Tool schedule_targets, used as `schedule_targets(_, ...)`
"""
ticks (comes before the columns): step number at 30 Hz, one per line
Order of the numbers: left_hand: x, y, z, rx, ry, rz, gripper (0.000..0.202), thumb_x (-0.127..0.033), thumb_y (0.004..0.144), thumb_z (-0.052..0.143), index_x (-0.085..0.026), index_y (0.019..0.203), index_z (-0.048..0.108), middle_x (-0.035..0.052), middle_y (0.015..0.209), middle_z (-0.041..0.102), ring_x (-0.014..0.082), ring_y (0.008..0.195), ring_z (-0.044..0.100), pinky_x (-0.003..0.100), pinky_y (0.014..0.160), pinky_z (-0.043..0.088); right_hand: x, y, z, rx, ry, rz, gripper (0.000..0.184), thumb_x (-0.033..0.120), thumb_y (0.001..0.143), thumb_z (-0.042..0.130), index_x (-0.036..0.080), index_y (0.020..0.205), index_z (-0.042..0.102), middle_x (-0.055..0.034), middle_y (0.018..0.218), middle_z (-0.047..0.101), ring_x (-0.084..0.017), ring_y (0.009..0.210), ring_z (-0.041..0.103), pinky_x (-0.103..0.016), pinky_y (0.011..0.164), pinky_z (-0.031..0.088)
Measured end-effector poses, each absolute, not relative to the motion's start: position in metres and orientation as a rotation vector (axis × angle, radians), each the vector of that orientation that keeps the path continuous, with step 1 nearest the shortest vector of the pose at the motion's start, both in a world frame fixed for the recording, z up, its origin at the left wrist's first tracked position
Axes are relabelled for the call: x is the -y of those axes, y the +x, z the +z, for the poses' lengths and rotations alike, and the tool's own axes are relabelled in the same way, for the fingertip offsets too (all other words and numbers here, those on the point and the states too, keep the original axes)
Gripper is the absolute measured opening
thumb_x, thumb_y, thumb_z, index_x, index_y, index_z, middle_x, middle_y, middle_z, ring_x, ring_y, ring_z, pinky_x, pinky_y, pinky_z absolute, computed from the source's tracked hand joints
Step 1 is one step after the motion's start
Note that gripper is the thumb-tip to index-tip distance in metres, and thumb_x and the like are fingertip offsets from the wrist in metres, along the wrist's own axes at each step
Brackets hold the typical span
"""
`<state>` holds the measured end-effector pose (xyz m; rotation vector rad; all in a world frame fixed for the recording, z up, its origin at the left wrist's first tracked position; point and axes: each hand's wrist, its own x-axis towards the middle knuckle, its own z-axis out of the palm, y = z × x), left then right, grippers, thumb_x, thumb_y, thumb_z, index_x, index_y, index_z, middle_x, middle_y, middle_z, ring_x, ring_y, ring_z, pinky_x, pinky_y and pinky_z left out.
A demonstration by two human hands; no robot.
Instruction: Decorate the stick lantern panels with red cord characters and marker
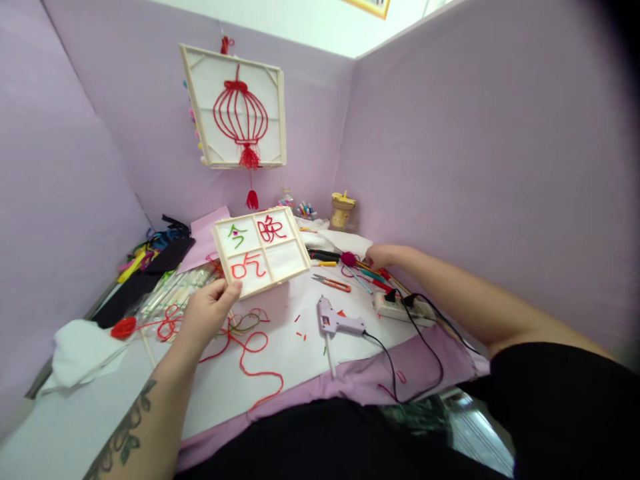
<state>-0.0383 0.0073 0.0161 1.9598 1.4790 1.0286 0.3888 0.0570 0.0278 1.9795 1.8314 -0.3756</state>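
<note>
My left hand [207, 310] grips the near left corner of a pale wooden frame [261, 249] and holds it tilted above the table. The frame has four white panes; three carry yarn characters in green and red, and the lower right pane is blank. My right hand [381, 255] reaches to the far right and rests closed among colored sticks and pens [373, 275] beside a dark pink pompom [349, 259]. What its fingers hold is hidden.
A purple glue gun [336, 323] lies mid-table, its black cord running to a white power strip [403, 308]. Orange scissors [333, 283], loose red yarn [250, 350], a red yarn coil [123, 327] and white cloth [80, 350] lie around. A lantern frame [239, 110] hangs on the lilac wall.
</note>
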Motion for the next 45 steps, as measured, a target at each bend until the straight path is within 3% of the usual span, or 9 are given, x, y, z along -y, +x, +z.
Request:
schedule_targets(4,-0.009,-0.039,0.013,-1.444,1.942,1.040,0.043,-0.057,0.081,0.046,-0.019,0.061,0.048,-0.0031,0.055,0.039,0.0134,0.057,0.039,0.025,0.054,0.030,-0.060,0.395,0.002,-1.789,1.972,-0.493,0.025,0.034,0.092,0.059,0.013,0.105,0.062,-0.0049,0.104,0.065,-0.017,0.090,0.064,-0.037,0.079,0.055)
schedule_targets(10,-0.010,-0.039,0.012,-1.434,1.939,1.064,0.041,-0.054,0.081,0.047,-0.019,0.059,0.046,-0.0026,0.055,0.042,0.0136,0.057,0.040,0.025,0.054,0.031,-0.061,0.404,0.031,-1.791,2.160,-0.457,0.011,0.019,0.075,0.072,0.010,0.073,0.066,-0.0049,0.068,0.067,-0.017,0.069,0.063,-0.027,0.067,0.048)
schedule_targets(17,-0.005,-0.035,0.013,-1.415,1.930,1.062,0.042,-0.054,0.082,0.045,-0.019,0.059,0.042,-0.0036,0.056,0.036,0.0120,0.057,0.037,0.025,0.055,0.028,-0.011,0.373,0.126,-2.391,2.545,-0.450,0.025,0.024,0.087,0.052,0.010,0.107,0.060,-0.0018,0.069,0.068,-0.004,0.052,0.056,-0.023,0.057,0.039)
schedule_targets(21,-0.004,-0.035,0.013,-1.416,1.972,1.022,0.042,-0.055,0.081,0.044,-0.019,0.058,0.041,-0.0033,0.056,0.036,0.0122,0.057,0.037,0.025,0.055,0.028,0.038,0.300,0.117,-3.271,2.313,-1.449,0.024,0.046,0.082,0.059,0.023,0.085,0.061,0.0013,0.072,0.064,-0.007,0.052,0.053,-0.021,0.044,0.036)
schedule_targets(23,-0.004,-0.035,0.013,-1.411,1.981,1.010,0.043,-0.055,0.081,0.044,-0.019,0.058,0.040,-0.0036,0.056,0.035,0.0120,0.056,0.037,0.025,0.055,0.027,0.053,0.264,0.098,-3.173,2.149,-2.068,0.031,0.051,0.074,0.067,0.027,0.092,0.060,0.0018,0.072,0.063,-0.010,0.051,0.053,-0.022,0.041,0.034)
schedule_targets(25,-0.004,-0.035,0.012,-1.415,1.986,1.006,0.043,-0.055,0.081,0.044,-0.019,0.057,0.039,-0.0038,0.055,0.034,0.0118,0.056,0.036,0.025,0.054,0.027,0.057,0.238,0.075,-3.131,2.135,-2.239,0.043,0.054,0.066,0.073,0.029,0.098,0.057,0.0018,0.070,0.062,-0.012,0.053,0.055,-0.022,0.041,0.033)
schedule_targets(32,-0.003,-0.035,0.013,-1.432,2.008,0.995,0.044,-0.056,0.081,0.042,-0.019,0.058,0.043,-0.0026,0.056,0.040,0.0125,0.057,0.038,0.025,0.055,0.028,0.022,0.211,0.017,-3.431,2.457,-1.975,0.044,0.060,0.080,0.061,0.020,0.066,0.050,0.0083,0.046,0.031,-0.006,0.040,0.028,-0.022,0.040,0.020)
schedule_targets(41,0.000,-0.034,0.013,-1.426,2.008,0.991,0.045,-0.055,0.081,0.044,-0.019,0.055,0.035,-0.0037,0.054,0.033,0.0113,0.055,0.035,0.025,0.054,0.026,0.015,0.206,0.030,-3.319,2.508,-1.361,0.009,0.027,0.071,0.068,0.020,0.073,0.063,0.0045,0.059,0.055,-0.009,0.051,0.046,-0.024,0.049,0.037)
schedule_targets(45,-0.001,-0.034,0.014,-1.426,2.006,0.988,0.043,-0.054,0.081,0.044,-0.019,0.057,0.039,-0.0030,0.055,0.036,0.0121,0.056,0.037,0.025,0.054,0.027,0.013,0.211,0.038,-3.354,2.415,-1.181,0.014,0.027,0.070,0.069,0.020,0.082,0.072,-0.0010,0.081,0.069,-0.014,0.068,0.059,-0.026,0.060,0.046)
